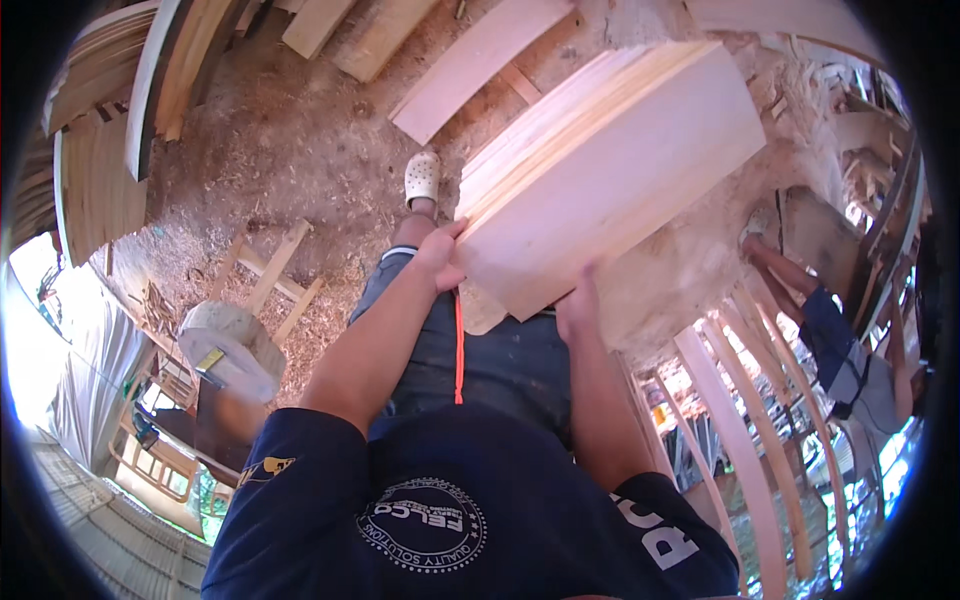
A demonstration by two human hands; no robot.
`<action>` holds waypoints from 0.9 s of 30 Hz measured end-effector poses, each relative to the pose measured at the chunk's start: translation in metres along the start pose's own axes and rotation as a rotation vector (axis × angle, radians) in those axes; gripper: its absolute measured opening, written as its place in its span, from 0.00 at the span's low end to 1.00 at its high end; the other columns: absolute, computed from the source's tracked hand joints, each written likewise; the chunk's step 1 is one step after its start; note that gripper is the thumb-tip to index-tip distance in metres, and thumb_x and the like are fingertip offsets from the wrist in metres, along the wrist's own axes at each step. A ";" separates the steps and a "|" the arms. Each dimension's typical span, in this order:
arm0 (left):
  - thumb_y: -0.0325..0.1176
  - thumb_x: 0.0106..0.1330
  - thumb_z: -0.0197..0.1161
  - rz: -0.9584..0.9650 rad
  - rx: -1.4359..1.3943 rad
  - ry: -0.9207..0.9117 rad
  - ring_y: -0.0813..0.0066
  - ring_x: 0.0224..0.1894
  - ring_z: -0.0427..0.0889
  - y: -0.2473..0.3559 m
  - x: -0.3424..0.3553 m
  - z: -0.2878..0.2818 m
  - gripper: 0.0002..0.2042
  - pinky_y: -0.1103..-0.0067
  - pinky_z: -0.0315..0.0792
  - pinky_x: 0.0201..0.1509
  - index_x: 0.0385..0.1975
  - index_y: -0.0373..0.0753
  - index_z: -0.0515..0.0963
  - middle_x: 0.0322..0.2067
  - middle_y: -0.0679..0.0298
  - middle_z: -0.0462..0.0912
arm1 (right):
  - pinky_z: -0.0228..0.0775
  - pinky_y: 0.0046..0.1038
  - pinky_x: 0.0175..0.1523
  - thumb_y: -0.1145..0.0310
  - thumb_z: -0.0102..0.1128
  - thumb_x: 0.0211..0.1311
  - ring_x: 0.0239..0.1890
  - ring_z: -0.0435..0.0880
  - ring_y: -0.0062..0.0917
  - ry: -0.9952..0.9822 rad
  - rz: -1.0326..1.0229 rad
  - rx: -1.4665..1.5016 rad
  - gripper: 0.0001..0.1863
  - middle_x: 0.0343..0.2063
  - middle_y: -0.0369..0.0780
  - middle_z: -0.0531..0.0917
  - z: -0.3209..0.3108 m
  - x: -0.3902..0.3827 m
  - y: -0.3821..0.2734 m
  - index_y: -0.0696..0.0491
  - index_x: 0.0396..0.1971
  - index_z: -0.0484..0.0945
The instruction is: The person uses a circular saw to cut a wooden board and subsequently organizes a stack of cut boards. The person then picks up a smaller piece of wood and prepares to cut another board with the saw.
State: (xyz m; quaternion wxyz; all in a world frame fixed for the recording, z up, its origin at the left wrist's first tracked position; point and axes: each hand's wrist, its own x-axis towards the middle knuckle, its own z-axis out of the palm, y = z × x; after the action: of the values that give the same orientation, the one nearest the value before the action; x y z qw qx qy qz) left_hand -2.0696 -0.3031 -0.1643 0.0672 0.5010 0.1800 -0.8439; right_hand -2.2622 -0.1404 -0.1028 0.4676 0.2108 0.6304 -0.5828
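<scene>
A thick stack of thin, pale wooden boards [640, 180] slants away from my lap toward the far right. My left hand [440, 260] grips its near left corner, with the thumb along the end and the fingers partly hidden by the edge. At the near right corner, my right hand [578, 308] holds the boards with a thumb on the top face; its other fingers are out of sight underneath. The top board is smooth, and the layered edges show along the stack's far left side. An orange cord [459, 350] hangs over my dark shorts.
Loose planks [480, 65] lie on the sawdust-covered ground [270, 140] ahead. Stacked boards [95, 190] stand at the far left. A round wood block [230, 345] with a yellow-marked item is left of me. Long leaning slats [735, 430] and another person [850, 360] are at right.
</scene>
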 end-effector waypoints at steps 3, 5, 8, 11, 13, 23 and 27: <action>0.44 0.83 0.47 -0.033 0.041 0.066 0.55 0.66 0.77 0.001 -0.006 0.014 0.26 0.59 0.69 0.74 0.70 0.30 0.66 0.64 0.48 0.78 | 0.72 0.41 0.65 0.33 0.45 0.78 0.62 0.80 0.40 0.104 0.119 -0.828 0.46 0.58 0.53 0.82 -0.038 0.013 0.005 0.67 0.67 0.71; 0.45 0.83 0.47 -0.080 0.116 0.064 0.54 0.63 0.80 0.001 0.005 0.007 0.26 0.59 0.71 0.72 0.69 0.29 0.67 0.60 0.48 0.81 | 0.73 0.40 0.63 0.33 0.47 0.77 0.60 0.81 0.40 0.033 0.081 -0.790 0.46 0.55 0.55 0.83 -0.039 0.018 0.007 0.69 0.63 0.75; 0.45 0.83 0.49 -0.030 0.234 0.105 0.55 0.60 0.83 -0.005 0.010 -0.005 0.25 0.59 0.74 0.69 0.69 0.32 0.68 0.57 0.52 0.83 | 0.73 0.39 0.63 0.36 0.47 0.79 0.60 0.82 0.39 0.053 0.205 -0.781 0.42 0.56 0.53 0.84 -0.037 0.007 -0.008 0.66 0.61 0.77; 0.46 0.80 0.52 0.032 0.483 0.298 0.51 0.60 0.84 -0.003 0.002 0.009 0.25 0.58 0.76 0.67 0.65 0.32 0.72 0.57 0.46 0.83 | 0.81 0.42 0.54 0.40 0.52 0.78 0.54 0.87 0.42 0.013 -0.062 -0.949 0.38 0.53 0.50 0.85 -0.033 0.018 -0.002 0.64 0.64 0.72; 0.46 0.78 0.54 0.332 1.049 0.411 0.49 0.60 0.83 0.009 0.008 -0.018 0.25 0.59 0.76 0.66 0.65 0.32 0.73 0.58 0.45 0.83 | 0.79 0.44 0.58 0.49 0.58 0.73 0.52 0.86 0.48 0.254 -0.150 -1.491 0.34 0.51 0.53 0.85 0.000 -0.008 -0.017 0.65 0.64 0.72; 0.57 0.70 0.58 0.734 1.547 0.583 0.54 0.58 0.86 0.113 -0.171 -0.074 0.24 0.64 0.76 0.65 0.57 0.52 0.85 0.55 0.57 0.88 | 0.81 0.28 0.42 0.62 0.62 0.69 0.43 0.89 0.27 -0.366 0.190 -1.255 0.32 0.48 0.46 0.88 0.015 -0.096 -0.028 0.60 0.68 0.71; 0.54 0.68 0.59 0.797 1.579 0.758 0.53 0.54 0.88 0.075 -0.234 -0.169 0.21 0.63 0.80 0.60 0.51 0.50 0.88 0.50 0.58 0.90 | 0.81 0.25 0.40 0.59 0.63 0.71 0.40 0.90 0.24 -0.435 -0.091 -1.479 0.31 0.44 0.43 0.89 -0.004 -0.083 -0.060 0.60 0.68 0.72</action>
State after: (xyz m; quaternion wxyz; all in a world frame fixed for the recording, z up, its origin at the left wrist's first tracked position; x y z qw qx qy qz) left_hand -1.7939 -0.3254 -0.0515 -0.0702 0.6656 -0.6137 -0.4189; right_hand -2.2730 -0.1275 -0.0015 0.5758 -0.3018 0.7577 -0.0570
